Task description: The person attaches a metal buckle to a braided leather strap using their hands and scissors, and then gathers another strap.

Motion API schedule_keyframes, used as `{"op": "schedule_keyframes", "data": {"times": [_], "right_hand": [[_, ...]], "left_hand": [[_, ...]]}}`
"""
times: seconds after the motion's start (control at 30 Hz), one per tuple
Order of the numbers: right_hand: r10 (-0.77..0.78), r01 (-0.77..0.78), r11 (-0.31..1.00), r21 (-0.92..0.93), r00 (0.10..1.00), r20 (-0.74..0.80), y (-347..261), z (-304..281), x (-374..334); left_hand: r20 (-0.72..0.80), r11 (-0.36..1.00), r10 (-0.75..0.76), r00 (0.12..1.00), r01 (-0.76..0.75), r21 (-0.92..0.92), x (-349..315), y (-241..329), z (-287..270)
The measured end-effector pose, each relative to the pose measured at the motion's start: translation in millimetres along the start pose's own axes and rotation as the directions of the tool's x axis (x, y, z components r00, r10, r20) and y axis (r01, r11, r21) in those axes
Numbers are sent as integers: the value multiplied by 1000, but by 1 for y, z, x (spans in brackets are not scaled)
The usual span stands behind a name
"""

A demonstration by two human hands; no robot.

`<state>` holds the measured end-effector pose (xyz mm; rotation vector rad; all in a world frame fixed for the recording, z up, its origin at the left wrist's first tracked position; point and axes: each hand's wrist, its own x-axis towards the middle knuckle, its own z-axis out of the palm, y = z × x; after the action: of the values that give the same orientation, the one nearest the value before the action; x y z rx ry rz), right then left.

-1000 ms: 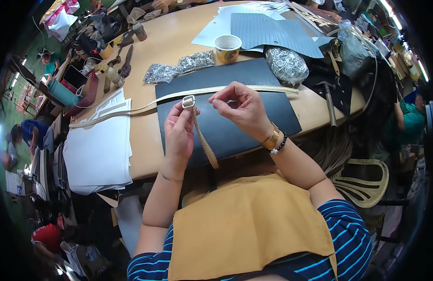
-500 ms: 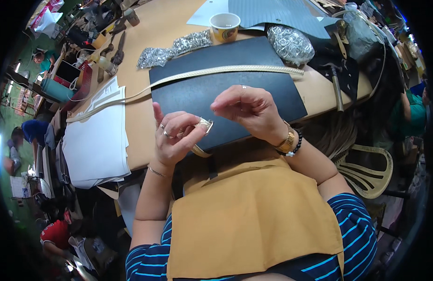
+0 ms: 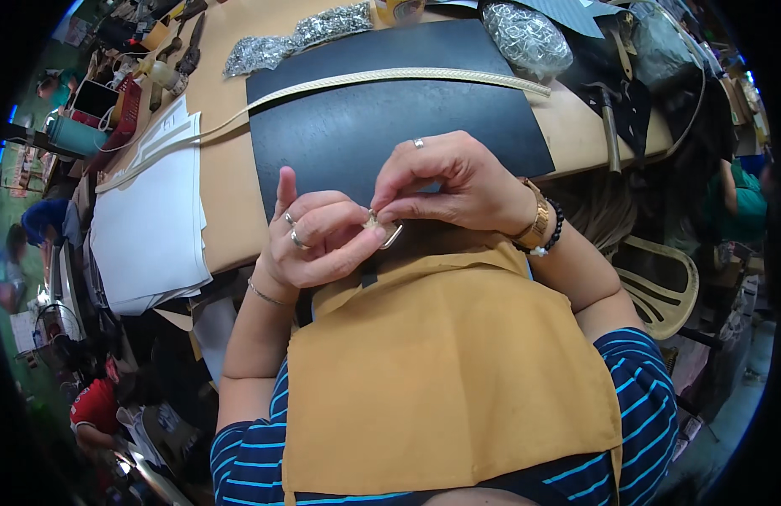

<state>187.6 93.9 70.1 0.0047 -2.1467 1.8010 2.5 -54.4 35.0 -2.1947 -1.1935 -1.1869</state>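
Observation:
My left hand point(image 3: 318, 236) pinches a silver metal buckle point(image 3: 394, 235) and a bit of pale strap between thumb and forefinger, its little finger raised. With thumb and forefinger closed at the buckle, my right hand point(image 3: 454, 185) meets the left fingertips; whatever small piece it pinches is too small to name. Both hands are over the near edge of a black mat point(image 3: 323, 126). Across that mat lies a long pale braided strap point(image 3: 390, 76), its thin end running left over white paper sheets point(image 3: 145, 236).
Bags of small metal parts point(image 3: 264, 52) and a bag of metal rings point(image 3: 525, 40) stand behind the mat. A hammer point(image 3: 610, 126) and a brush point(image 3: 624, 59) lie at the right. A chair point(image 3: 660, 291) is beside me. Other people are around the room's edges.
My right hand has come down and left, its fingertips now meeting the buckle in my left hand. The view has tilted, so the table sits higher.

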Motion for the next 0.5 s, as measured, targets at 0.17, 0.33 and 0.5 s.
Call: {"op": "schedule_keyframes", "data": {"times": [0.17, 0.33, 0.5], "right_hand": [[-134, 138, 988, -71, 989, 68, 2, -4, -1], [-42, 48, 994, -103, 998, 53, 0, 1, -4], [-65, 65, 992, -104, 998, 1, 3, 3, -7]], "left_hand": [[1, 999, -30, 1000, 30, -32, -6, 6, 4], [2, 996, -53, 999, 53, -70, -9, 10, 4], [-5, 993, -75, 997, 74, -95, -9, 11, 5]]}}
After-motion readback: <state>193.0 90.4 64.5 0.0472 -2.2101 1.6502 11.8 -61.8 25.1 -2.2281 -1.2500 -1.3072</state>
